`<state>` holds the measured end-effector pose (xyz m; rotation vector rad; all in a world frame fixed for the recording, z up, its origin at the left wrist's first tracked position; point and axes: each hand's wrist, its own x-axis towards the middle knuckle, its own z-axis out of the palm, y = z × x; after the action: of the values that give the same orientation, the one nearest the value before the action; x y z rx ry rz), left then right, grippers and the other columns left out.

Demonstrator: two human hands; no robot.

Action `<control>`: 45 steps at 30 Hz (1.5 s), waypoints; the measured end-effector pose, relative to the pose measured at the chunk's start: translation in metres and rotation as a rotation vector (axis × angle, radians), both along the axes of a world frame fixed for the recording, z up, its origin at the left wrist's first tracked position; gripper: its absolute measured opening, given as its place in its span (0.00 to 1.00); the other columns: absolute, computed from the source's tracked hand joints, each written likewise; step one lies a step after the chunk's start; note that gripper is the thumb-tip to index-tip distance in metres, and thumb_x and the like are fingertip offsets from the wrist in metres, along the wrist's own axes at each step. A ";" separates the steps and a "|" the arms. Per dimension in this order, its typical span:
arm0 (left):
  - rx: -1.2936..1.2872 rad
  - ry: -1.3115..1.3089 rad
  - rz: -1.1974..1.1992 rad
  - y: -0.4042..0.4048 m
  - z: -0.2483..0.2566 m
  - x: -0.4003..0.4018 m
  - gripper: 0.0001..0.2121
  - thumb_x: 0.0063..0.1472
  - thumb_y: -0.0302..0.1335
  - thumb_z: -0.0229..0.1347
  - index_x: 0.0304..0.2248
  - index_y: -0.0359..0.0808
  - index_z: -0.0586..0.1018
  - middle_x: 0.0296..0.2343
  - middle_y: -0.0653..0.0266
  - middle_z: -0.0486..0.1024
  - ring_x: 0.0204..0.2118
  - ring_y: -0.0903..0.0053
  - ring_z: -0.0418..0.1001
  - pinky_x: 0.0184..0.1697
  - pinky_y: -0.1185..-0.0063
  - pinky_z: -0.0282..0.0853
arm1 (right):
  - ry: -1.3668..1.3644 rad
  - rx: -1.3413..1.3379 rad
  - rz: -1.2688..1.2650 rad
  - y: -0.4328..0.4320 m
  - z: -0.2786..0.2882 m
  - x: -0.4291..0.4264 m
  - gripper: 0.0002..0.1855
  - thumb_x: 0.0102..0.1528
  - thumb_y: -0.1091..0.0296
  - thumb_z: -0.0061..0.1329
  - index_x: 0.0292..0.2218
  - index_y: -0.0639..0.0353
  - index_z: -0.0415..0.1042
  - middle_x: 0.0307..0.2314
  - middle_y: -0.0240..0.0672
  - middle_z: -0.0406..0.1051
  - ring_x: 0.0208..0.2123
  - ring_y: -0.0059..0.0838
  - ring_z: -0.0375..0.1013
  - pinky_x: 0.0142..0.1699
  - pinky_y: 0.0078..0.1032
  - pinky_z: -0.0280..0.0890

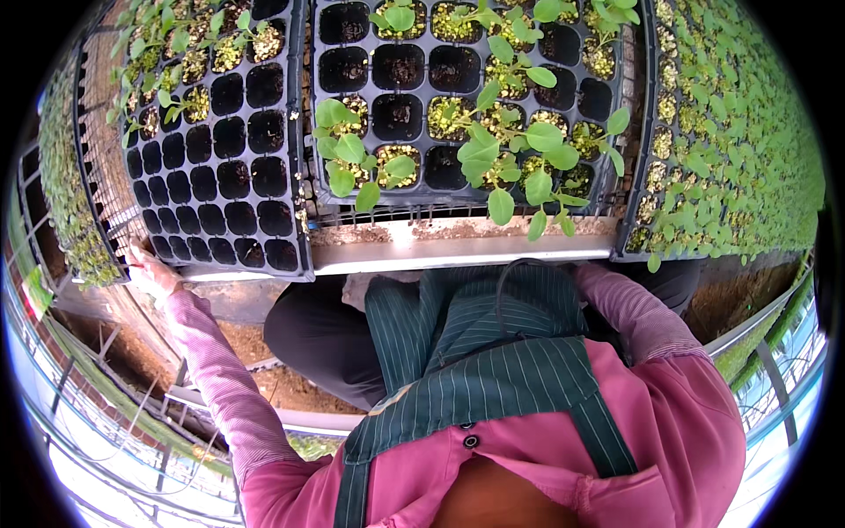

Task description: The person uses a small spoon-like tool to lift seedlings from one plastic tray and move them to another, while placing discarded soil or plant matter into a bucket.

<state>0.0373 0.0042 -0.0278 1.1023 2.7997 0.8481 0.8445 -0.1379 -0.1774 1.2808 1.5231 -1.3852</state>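
My left hand (pixel 153 269) is at the near left corner of a black plastic plug tray (pixel 198 241), its fingers against the tray's edge. Most of the near cells of that tray are bare, while leafy seedlings (pixel 175 99) stand in its far cells. Straight in front of me lies a second plug tray (pixel 399 124), with broad-leaved seedlings (pixel 544 138) leaning over its right side and near edge, and several vacant cells between them. My right hand is out of sight; the right sleeve (pixel 627 303) runs down behind the striped apron (pixel 475 310).
A tray densely filled with green seedlings (pixel 733 145) lies to the right. Another planted tray (pixel 72 178) sits at the far left. The trays rest on a wire-mesh bench (pixel 105 132) with a metal front rail (pixel 462 251). My knees are close under that rail.
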 end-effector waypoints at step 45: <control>-0.125 -0.444 -0.856 -0.048 0.059 0.638 0.14 0.58 0.35 0.51 0.36 0.33 0.77 0.24 0.65 0.74 0.27 0.77 0.70 0.33 0.78 0.65 | 1.137 0.197 -1.490 0.048 0.145 0.133 0.17 0.60 0.62 0.40 0.40 0.69 0.68 0.25 0.36 0.72 0.25 0.25 0.72 0.31 0.20 0.67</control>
<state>0.6753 -0.0433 0.0314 1.6254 1.7294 0.6749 0.9774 -0.0902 -0.0328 2.0213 1.1404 -3.3904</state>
